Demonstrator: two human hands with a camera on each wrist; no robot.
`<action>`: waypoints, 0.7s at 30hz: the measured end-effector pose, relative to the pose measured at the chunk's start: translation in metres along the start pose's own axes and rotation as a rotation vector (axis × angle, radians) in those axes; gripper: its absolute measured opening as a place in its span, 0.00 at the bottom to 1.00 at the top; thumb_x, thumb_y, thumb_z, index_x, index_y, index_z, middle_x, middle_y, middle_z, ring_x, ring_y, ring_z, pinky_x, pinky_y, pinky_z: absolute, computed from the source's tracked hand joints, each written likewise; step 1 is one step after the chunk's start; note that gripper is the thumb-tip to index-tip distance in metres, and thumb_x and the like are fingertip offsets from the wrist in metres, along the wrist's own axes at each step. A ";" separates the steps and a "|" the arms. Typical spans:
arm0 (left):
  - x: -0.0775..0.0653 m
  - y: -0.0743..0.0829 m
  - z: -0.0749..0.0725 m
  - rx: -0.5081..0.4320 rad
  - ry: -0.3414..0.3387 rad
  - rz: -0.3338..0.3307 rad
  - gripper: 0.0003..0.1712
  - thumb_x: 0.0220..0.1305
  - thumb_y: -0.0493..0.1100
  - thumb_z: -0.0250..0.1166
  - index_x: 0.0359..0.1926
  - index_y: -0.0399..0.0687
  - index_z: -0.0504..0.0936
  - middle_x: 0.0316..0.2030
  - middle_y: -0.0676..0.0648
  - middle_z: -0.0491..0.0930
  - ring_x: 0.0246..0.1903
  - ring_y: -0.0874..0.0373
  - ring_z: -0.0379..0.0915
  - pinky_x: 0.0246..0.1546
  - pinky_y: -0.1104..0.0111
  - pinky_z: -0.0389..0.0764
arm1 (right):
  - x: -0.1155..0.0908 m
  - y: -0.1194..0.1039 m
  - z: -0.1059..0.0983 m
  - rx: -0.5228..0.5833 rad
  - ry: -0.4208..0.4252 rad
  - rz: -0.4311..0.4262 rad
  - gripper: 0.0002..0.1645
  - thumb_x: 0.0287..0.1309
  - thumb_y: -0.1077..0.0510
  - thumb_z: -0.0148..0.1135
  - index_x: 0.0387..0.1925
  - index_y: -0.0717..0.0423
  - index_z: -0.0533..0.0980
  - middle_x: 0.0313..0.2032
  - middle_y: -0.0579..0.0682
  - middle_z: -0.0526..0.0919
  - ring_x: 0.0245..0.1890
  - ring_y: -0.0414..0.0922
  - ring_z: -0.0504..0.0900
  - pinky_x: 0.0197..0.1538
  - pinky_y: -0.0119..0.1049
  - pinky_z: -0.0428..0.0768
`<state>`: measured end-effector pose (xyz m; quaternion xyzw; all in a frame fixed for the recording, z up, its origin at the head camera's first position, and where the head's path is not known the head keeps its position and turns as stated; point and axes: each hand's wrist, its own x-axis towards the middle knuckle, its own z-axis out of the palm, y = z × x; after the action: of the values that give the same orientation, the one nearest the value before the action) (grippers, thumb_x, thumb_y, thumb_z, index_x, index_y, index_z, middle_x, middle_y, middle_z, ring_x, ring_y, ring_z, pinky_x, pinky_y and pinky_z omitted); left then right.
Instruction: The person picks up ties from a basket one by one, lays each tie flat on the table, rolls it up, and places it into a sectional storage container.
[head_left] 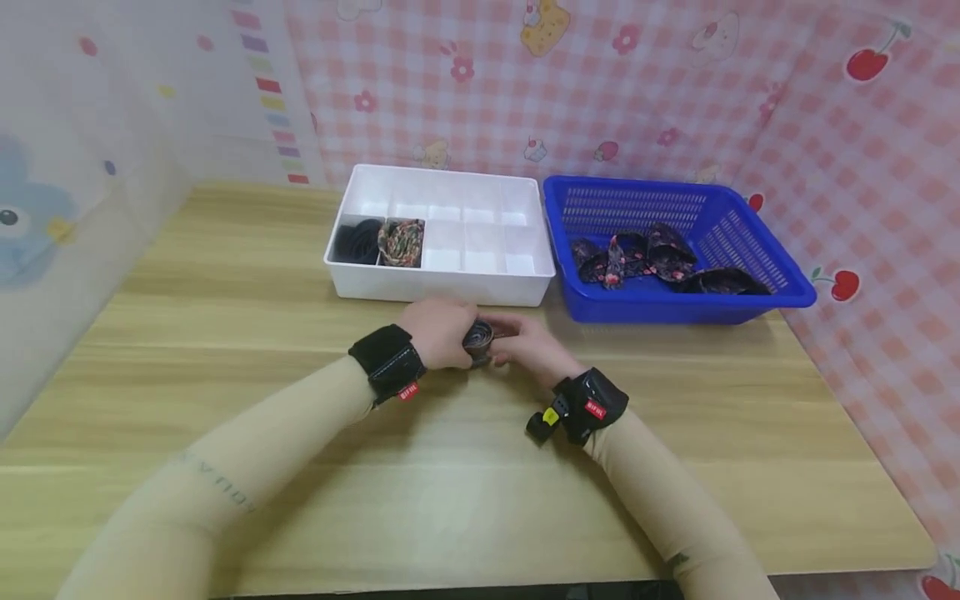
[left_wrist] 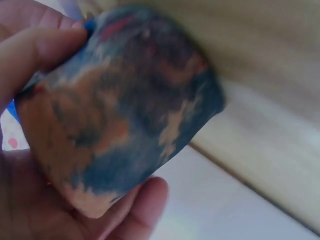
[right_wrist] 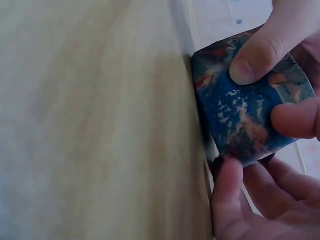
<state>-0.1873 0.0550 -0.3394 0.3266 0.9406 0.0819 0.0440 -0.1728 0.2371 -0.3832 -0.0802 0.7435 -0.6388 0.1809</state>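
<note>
A rolled-up cloth strip [head_left: 477,335], necktie-like in width, is held between both hands just in front of the white box. Its spiral edge faces up in the head view; the wrist views show a blue, orange and dark mottled print. My left hand [head_left: 441,333] grips the roll from the left, thumb and fingers round its side. From the right, my right hand [head_left: 531,343] pinches the roll with thumb and fingers. Inside the white divided box [head_left: 442,286], a black coil [head_left: 358,242] and a multicoloured patterned roll [head_left: 402,242] fill two neighbouring front-row compartments at the left.
Right of the box stands a blue perforated basket [head_left: 675,310] with several dark floral cloth strips [head_left: 667,254] lying loose in it. The wooden table [head_left: 420,483] runs back to a pink checked wall covering [head_left: 480,92]. Both wrists wear black straps.
</note>
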 end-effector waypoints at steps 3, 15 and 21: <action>0.003 0.009 -0.003 0.055 -0.020 -0.021 0.21 0.43 0.52 0.74 0.37 0.47 0.81 0.28 0.51 0.79 0.28 0.53 0.74 0.24 0.59 0.75 | -0.003 0.004 -0.005 -0.025 0.002 -0.026 0.37 0.49 0.73 0.57 0.65 0.65 0.67 0.54 0.63 0.78 0.38 0.41 0.79 0.37 0.33 0.78; 0.004 0.025 0.011 0.231 -0.019 0.021 0.14 0.42 0.54 0.73 0.24 0.55 0.78 0.27 0.54 0.82 0.29 0.57 0.76 0.41 0.58 0.68 | -0.004 0.030 -0.033 0.659 -0.107 -0.079 0.18 0.73 0.64 0.38 0.56 0.66 0.68 0.42 0.53 0.81 0.42 0.46 0.81 0.49 0.37 0.79; 0.013 0.003 -0.022 -0.087 -0.099 -0.076 0.20 0.46 0.58 0.71 0.33 0.49 0.81 0.27 0.52 0.81 0.29 0.56 0.75 0.39 0.61 0.73 | -0.004 0.035 -0.036 0.864 -0.164 -0.053 0.22 0.75 0.57 0.31 0.48 0.57 0.74 0.39 0.52 0.79 0.42 0.46 0.80 0.52 0.38 0.77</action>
<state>-0.1985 0.0628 -0.3171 0.2923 0.9445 0.1047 0.1075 -0.1787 0.2775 -0.4130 -0.0666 0.3892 -0.8869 0.2398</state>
